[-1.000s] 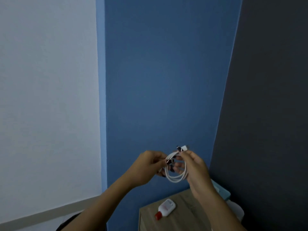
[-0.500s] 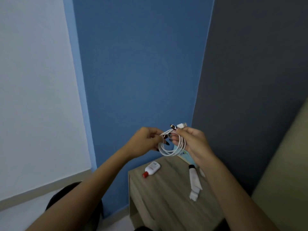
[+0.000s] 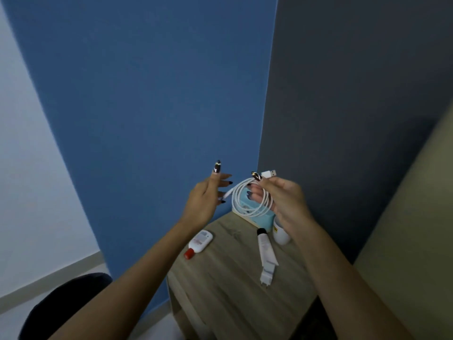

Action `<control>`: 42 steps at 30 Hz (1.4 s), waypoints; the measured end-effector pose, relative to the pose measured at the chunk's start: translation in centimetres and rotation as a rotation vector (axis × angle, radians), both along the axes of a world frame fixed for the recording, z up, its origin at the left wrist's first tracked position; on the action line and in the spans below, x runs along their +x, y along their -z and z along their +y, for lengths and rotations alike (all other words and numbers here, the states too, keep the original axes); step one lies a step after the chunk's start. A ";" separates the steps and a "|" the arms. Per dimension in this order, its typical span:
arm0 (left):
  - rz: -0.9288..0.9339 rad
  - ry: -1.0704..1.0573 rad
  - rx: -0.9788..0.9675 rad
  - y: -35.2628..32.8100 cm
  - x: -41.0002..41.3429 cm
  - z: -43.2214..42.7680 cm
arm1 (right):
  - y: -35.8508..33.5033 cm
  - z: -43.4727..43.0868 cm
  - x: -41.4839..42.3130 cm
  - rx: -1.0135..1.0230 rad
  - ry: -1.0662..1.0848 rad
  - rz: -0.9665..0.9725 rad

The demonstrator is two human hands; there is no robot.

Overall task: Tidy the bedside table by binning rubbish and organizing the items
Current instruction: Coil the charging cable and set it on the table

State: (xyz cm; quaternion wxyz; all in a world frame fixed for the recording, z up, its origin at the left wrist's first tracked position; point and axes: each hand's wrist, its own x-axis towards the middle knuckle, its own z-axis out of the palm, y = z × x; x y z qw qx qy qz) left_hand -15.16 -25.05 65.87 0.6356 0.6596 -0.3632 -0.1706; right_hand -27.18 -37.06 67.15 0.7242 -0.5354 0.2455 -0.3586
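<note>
Coiled cable held over bedside table, right hand only.

Right hand pinches the white cable in loops, USB plug poking out above the thumb; coil hangs in the air above the wooden table. Left hand is just beside it, fingers spread, gripping nothing. On the table: red-capped bottle, white tube, teal box at the back corner.
</note>
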 end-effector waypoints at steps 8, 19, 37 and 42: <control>0.013 -0.032 0.226 10.6 4.9 -8.2 | 6.0 -7.6 1.1 0.152 0.256 0.111; -0.012 0.101 0.392 20.1 6.0 -12.2 | 26.1 -14.1 -5.3 0.462 0.785 0.421; -0.080 0.172 0.437 24.3 4.6 -12.9 | 33.4 -16.7 -5.4 -0.048 1.030 1.008; -0.238 0.156 0.457 25.1 3.1 -13.7 | 33.4 -15.5 -5.2 -0.231 0.917 1.005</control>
